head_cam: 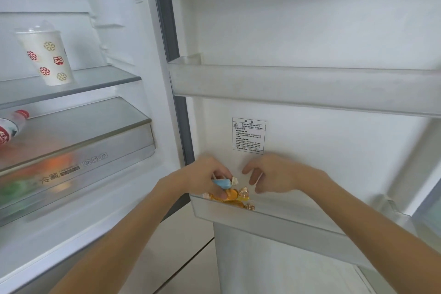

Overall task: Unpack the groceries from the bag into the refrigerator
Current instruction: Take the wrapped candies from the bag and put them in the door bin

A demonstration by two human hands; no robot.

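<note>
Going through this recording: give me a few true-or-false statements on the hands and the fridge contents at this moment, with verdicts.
1. The left hand grips wrapped candies at the lower door bin. True.
2. The right hand holds a candy. False: it holds nothing, its fingers loosely curled.
3. The patterned cup lies on its side. False: it stands on the glass shelf.
4. A red-capped bottle lies on the shelf below the cup. True.
</note>
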